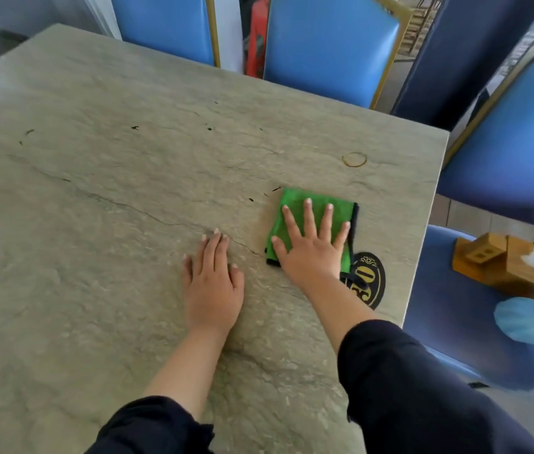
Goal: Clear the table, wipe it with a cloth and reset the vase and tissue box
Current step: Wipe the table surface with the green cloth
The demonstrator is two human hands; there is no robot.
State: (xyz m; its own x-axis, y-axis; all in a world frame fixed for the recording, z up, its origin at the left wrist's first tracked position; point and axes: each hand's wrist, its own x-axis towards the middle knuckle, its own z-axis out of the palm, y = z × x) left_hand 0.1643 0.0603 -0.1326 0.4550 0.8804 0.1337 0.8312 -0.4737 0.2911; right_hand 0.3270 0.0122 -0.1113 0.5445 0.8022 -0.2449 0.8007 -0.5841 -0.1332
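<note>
While the right hand presses flat on the folded green cloth, its fingers are straight and spread — nothing gripped. Left hand lies palm-down on the bare stone-patterned table, fingers together and relaxed, just left of the cloth. Cloth sits near the table's right edge, touching a black oval number plate. Wooden tissue box rests on a blue chair seat — off the table. A ring stain marks the surface beyond the cloth.

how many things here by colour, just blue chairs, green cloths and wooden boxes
blue chairs: 4
green cloths: 1
wooden boxes: 1, the tissue box on a chair seat
total: 6
</note>
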